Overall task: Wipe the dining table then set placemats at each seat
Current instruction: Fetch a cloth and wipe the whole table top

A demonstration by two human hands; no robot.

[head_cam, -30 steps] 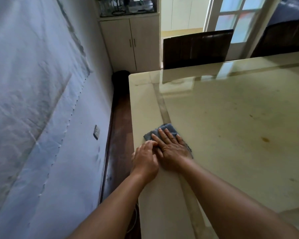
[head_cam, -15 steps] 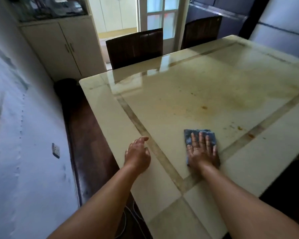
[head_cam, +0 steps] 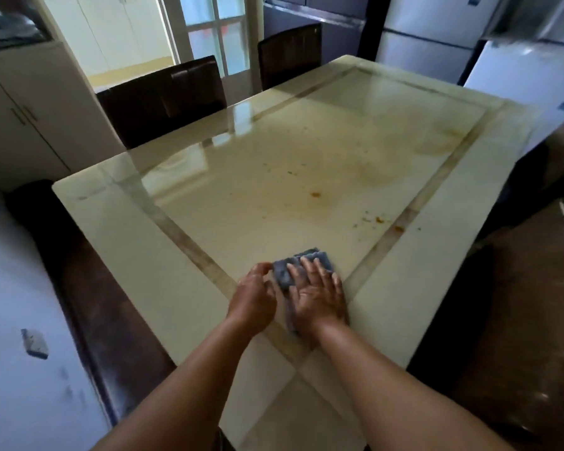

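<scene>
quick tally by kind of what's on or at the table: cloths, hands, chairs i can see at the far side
cloths: 1, the blue cloth on the table
hands: 2, left hand at the cloth's edge, right hand flat on it
chairs: 2, near chair and far chair, both dark
total: 5

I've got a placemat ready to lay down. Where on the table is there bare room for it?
The table lies bare on the strip left of the inlay band and across the far end by the chairs. The middle is open but stained. Only the near corner is taken, by both hands on the cloth.
</scene>
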